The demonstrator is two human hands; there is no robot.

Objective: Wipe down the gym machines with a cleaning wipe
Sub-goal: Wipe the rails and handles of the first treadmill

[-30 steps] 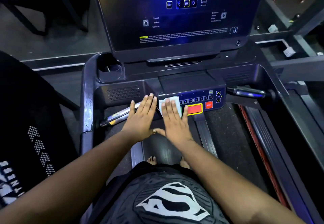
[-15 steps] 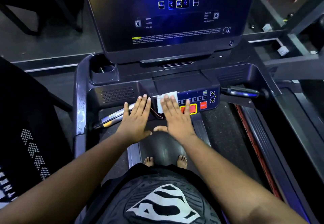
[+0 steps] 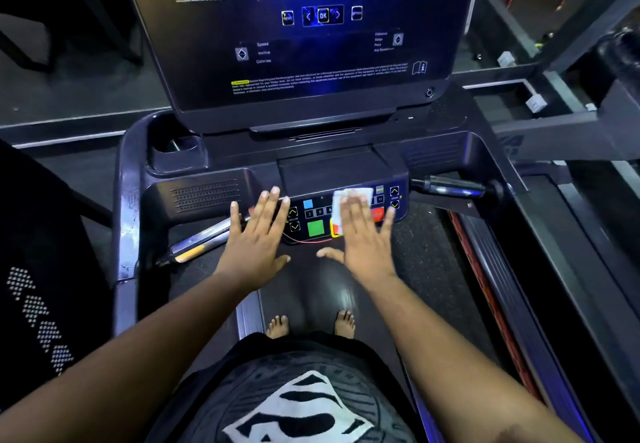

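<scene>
I stand on a dark treadmill whose button panel (image 3: 317, 215) sits below a large screen (image 3: 311, 26). A white cleaning wipe (image 3: 360, 196) lies flat on the right half of the panel. My right hand (image 3: 363, 234) presses on the wipe with straight, spread fingers and covers most of it and the red stop button. My left hand (image 3: 258, 234) rests flat on the panel's left end, fingers straight, beside the arrow keys. A green button and a blue button show between the two hands.
Grip handles stick out at left (image 3: 201, 241) and right (image 3: 450, 186) of the console. A cup holder (image 3: 180, 151) sits at the console's back left. The belt (image 3: 311, 290) runs under my bare feet. Another machine's frame (image 3: 571, 123) stands to the right.
My right hand has slid the wipe rightward across the panel, uncovering the green and blue buttons. The left hand stayed at the panel's left end. The camera moved slightly.
</scene>
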